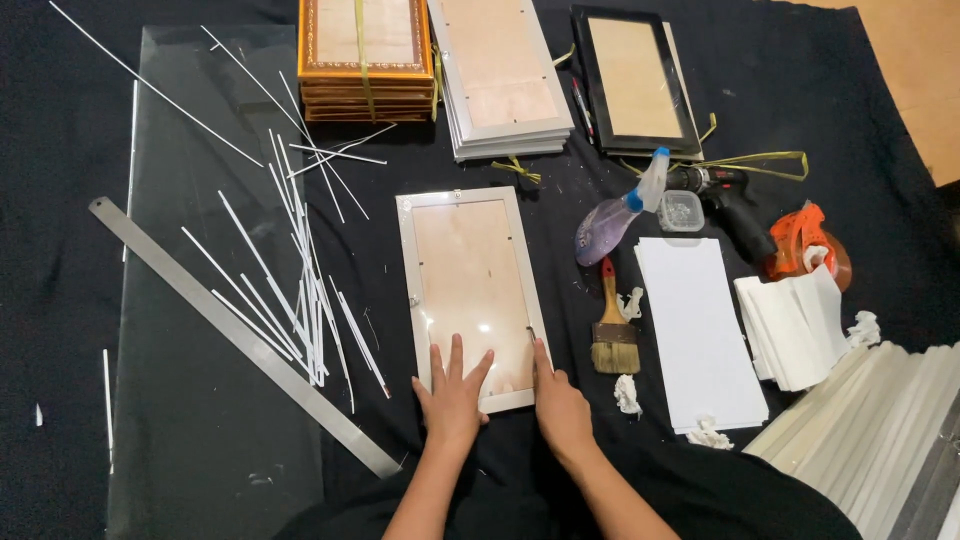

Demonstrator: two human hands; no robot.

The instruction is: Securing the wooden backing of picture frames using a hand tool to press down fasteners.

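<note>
A silver picture frame lies face down on the black cloth in the middle, with a brown backing board set inside it. My left hand rests flat on the board's near end, fingers spread. My right hand lies at the frame's near right corner, its forefinger pressing along the right edge. Neither hand holds anything.
A large glass sheet with thin white strips and a long steel ruler lies left. Frame stacks sit at the back. A paintbrush, spray bottle, drill, tape roll, white sheets lie right.
</note>
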